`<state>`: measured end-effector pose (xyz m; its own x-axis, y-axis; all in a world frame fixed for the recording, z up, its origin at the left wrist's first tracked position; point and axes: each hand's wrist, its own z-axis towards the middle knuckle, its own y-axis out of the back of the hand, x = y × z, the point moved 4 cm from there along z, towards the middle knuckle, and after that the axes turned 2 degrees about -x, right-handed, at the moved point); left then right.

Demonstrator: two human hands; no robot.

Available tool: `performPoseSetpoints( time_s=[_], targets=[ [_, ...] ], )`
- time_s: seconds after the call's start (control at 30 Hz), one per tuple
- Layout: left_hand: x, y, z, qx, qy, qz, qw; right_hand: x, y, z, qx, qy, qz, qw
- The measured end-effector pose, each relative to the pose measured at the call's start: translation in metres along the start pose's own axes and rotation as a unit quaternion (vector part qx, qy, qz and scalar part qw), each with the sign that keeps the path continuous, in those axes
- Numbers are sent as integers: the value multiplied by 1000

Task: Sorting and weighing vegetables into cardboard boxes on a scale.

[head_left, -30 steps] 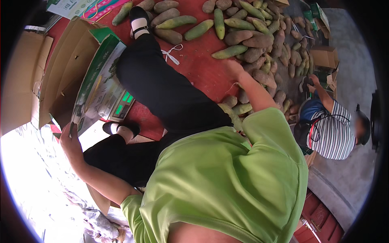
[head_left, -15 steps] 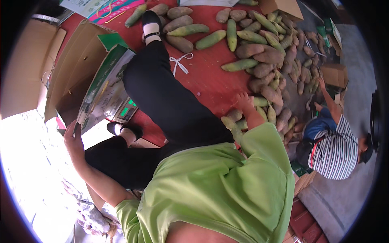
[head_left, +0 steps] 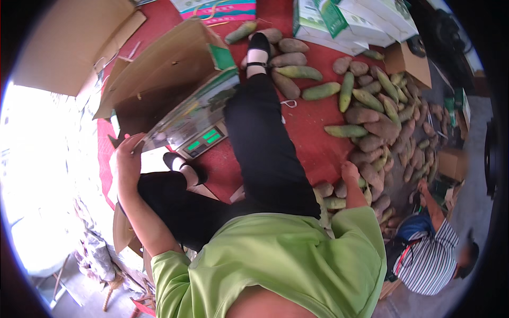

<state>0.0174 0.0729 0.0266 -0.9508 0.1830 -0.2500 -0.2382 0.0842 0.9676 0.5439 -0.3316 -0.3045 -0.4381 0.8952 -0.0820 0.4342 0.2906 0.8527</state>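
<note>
Your left hand (head_left: 127, 153) is clenched on the near corner of the open carton (head_left: 164, 74), which stretches away beyond those fingers. A scale (head_left: 204, 140) with a lit green display sits to their right, beside the carton's printed wall. Your right hand (head_left: 349, 172) is down at the left edge of the pile of roots (head_left: 379, 127) — its fingers look curled, but I cannot tell whether they have closed on one. A brown root (head_left: 365, 155) lies just beyond and to the right of those fingers, a green root (head_left: 342, 131) farther ahead; most of the pile spreads to their right. The step in hand looks like reaching for a root while your left fingers steady the carton. The next move, I'd judge, calls for a full wrap around one root's thick middle — neighbours crowd it — with the left grip firm.
</note>
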Motion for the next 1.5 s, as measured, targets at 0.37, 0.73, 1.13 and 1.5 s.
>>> performPoseSetpoints(
  time_s=[0.37, 0.73, 1.13, 1.5],
  targets=[
    [9, 4, -10, 8, -11, -74, 997, -20, 65, 40, -129, 39, 616, 776],
    [9, 0, -11, 13, -48, -83, 995, 280, 364, -147, -28, 468, 731, 495],
    [5, 8, -9, 40, 7, -53, 998, 525, 358, -272, -31, 731, 471, 493],
    [4, -3, -5, 30, -22, -7, 999, 527, 270, -290, 27, 753, 215, 622]
  ],
)
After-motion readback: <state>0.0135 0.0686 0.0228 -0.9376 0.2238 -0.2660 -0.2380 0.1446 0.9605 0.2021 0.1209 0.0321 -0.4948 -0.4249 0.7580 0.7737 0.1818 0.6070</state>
